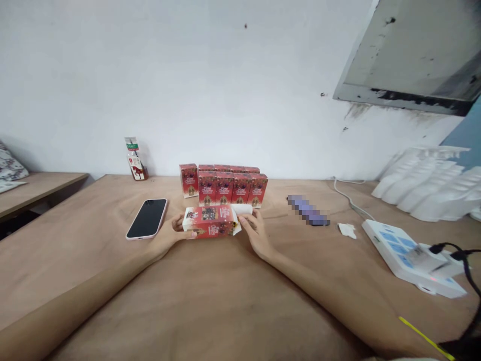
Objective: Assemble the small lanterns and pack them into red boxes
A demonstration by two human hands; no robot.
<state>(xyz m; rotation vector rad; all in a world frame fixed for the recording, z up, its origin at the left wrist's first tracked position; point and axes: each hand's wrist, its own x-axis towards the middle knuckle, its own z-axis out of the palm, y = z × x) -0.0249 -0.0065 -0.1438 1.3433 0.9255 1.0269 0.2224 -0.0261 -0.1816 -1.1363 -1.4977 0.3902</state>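
A red printed cardboard box (210, 220) lies on its side in front of me, its right end open with white flaps folded out. My left hand (172, 231) is closed around the box's left end, thumb along the near side. At the open end, my right hand (256, 229) has its fingers closed on a white flap (242, 209). Something gold shows faintly inside the opening. Just behind stand several smaller red boxes (224, 188) in two rows, with one red box (189, 180) set a little apart at the left.
A phone (147, 219) lies left of my left hand. A small printed pouch (135, 160) stands by the wall. To the right are a blurred purple item (307, 210), a white scrap (347, 230), a power strip (409, 258) with plugs, and stacked white foam-like pieces (428, 183).
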